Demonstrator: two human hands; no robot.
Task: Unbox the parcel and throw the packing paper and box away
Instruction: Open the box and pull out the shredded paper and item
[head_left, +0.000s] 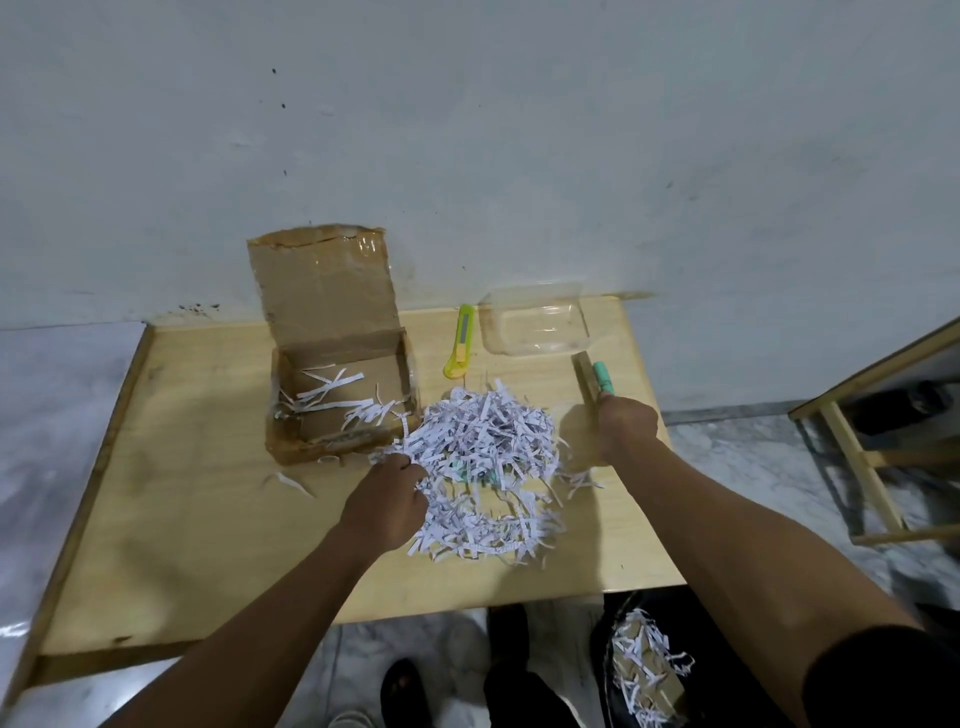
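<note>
An open cardboard box (332, 358) stands on the wooden table (182, 519), its lid leaning back against the wall, with a few white paper shreds inside. A large heap of shredded packing paper (483, 457) lies on the table beside the box. My left hand (387, 499) grips the heap's left edge. My right hand (626, 426) is to the right of the heap and holds a mint-green pen-like item (602, 375) together with a thin wooden strip (584, 371). Something green shows partly under the shreds.
A yellow-green box cutter (460, 340) lies behind the heap, and a clear plastic container (535, 327) sits at the table's back right. A black bin (644, 670) with shreds and cardboard stands on the floor below the front right corner. A wooden frame (862, 457) is at the right.
</note>
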